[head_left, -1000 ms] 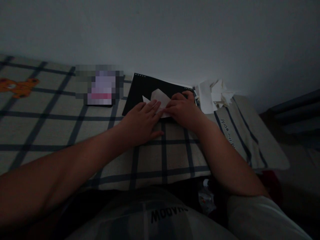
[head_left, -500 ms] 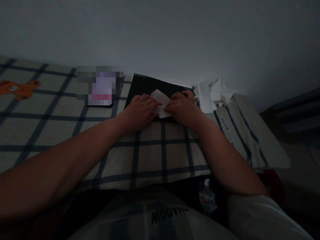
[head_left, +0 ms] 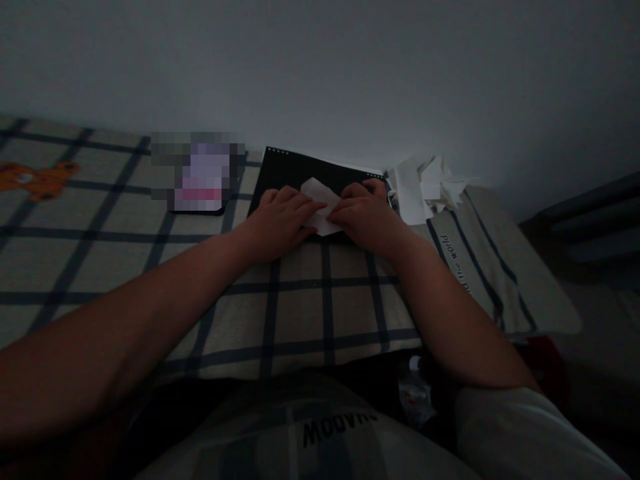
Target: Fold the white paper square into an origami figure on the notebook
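Observation:
A small piece of white paper [head_left: 316, 192], with angled edges that look folded, lies on a black notebook or folder [head_left: 325, 171] with rows of small holes along its top edge. My left hand [head_left: 280, 223] rests over the paper's left side, fingers together on top and thumb near its lower edge. From the right, my right hand [head_left: 369, 217] grips the paper with bent fingers, its fingertips close to those of my left hand. Part of the sheet is hidden under both hands.
A phone [head_left: 203, 180] with a blurred screen lies to the left on the checked cloth [head_left: 200, 267]. Several pieces of white paper [head_left: 410, 193] are heaped to the right, by a striped pillow [head_left: 520, 287]. A wall [head_left: 320, 80] rises behind. A plastic bottle [head_left: 416, 393] is below the edge.
Both hands stay on the paper in nearly the same pose. The whole view has shifted very slightly.

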`<state>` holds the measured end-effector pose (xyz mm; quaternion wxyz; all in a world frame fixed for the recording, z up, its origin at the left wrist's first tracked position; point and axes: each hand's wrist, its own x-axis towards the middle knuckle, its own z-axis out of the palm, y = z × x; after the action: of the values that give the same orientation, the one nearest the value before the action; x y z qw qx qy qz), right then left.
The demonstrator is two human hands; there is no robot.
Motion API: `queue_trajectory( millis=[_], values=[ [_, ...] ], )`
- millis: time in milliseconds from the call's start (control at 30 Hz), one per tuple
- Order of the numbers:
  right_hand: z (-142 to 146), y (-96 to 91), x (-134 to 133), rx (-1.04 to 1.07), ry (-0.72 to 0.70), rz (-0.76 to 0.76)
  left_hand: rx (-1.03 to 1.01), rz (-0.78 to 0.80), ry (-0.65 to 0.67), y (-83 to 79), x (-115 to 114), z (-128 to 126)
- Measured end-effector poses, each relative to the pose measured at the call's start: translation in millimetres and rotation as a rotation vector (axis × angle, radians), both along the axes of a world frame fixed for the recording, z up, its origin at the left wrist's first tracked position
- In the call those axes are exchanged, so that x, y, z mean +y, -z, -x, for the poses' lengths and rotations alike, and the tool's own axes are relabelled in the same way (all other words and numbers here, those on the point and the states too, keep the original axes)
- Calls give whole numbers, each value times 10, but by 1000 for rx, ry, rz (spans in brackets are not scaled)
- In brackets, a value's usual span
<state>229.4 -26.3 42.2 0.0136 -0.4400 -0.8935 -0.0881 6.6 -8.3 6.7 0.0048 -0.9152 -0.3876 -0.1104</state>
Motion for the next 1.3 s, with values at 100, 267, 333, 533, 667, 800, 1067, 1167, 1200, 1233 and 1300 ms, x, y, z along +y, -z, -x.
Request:
queue_trajectory(
  millis=[100, 267, 333, 533, 667, 800, 1067, 1167, 1200, 1233, 1300],
  values=[
    [0, -5, 1, -3, 4, 6, 0, -33, -4, 27, 11, -5],
    [-2, -13, 1, -15, 7, 9, 42, -174, 2, -3, -49, -24],
    [-4, -14, -2, -16, 5, 5, 89, -224, 3, -49, -103, -28],
    [-3, -20, -20, -24, 19, 10, 185, -274, 71, -129, -223, -35],
    [-4, -11, -27, -29, 22, 1, 195, -197, 55, -169, -276, -54],
    [-16, 3, -21, -12, 15, 7, 199, -161, 35, -198, -308, -70],
    [-13, 2, 3, -13, 38, 18, 233, -178, 30, -191, -307, -68],
    [-10, -1, 4, -4, 39, 23, 234, -182, 40, -177, -292, -63],
    [-8, -3, 3, -4, 37, 23, 236, -183, 45, -170, -287, -61],
    [-7, -5, 0, -4, 36, 24, 236, -186, 51, -161, -280, -57],
    [-4, -10, -7, -9, 38, 24, 230, -201, 60, -141, -268, -47]
  ],
)
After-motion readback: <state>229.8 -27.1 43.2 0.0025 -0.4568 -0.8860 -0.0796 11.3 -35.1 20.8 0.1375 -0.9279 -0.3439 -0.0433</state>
